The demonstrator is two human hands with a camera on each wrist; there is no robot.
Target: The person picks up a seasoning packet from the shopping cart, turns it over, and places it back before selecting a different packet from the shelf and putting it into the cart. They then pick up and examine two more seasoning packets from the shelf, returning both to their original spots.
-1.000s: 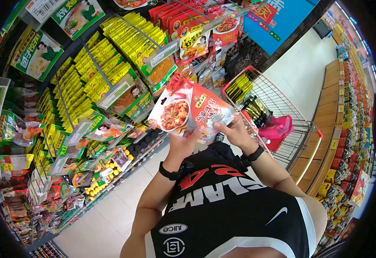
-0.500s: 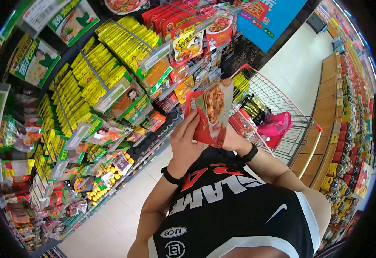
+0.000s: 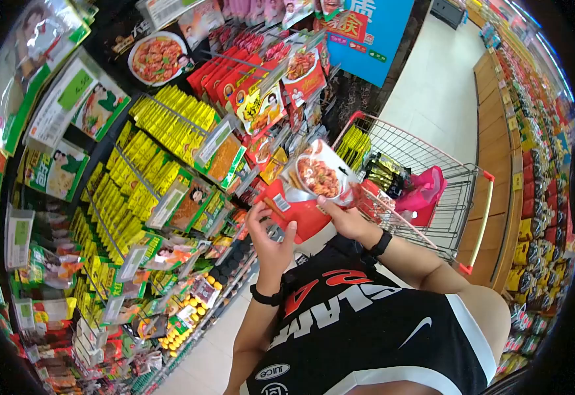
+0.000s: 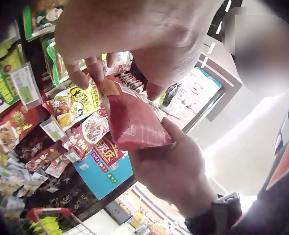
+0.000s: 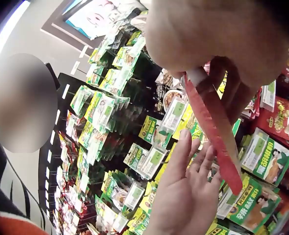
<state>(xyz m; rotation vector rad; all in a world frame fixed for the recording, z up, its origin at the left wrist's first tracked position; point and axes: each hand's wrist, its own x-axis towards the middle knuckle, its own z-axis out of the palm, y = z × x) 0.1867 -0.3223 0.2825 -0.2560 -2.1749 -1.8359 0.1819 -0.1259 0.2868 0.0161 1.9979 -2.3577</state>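
In front of the chest is a red and white seasoning packet [image 3: 300,207] with a picture of a cooked dish and a barcode. My right hand [image 3: 348,222] grips its right side, thumb on the upper face and the other fingers underneath. At the packet's lower left edge, my left hand [image 3: 271,245] has its thumb and fingers apart, fingertips right by the edge. The right wrist view shows the left palm [image 5: 181,196] facing the packet [image 5: 215,132], seen nearly edge-on. In the left wrist view the right hand [image 4: 171,171] supports the packet [image 4: 134,125] along its bottom.
On the left, a shelf rack carries rows of yellow packets [image 3: 136,171] with price tags, and red packets [image 3: 231,76] hang further along. A shopping cart [image 3: 452,141] holding yellow and dark packs and a pink bag [image 3: 425,191] stands ahead right. Wooden-sided shelving [image 3: 491,164] lines the right.
The packet has been turned from its front, and now its dish picture is at upper right and its barcode shows. My left hand has loosened from it; my right hand still holds it.
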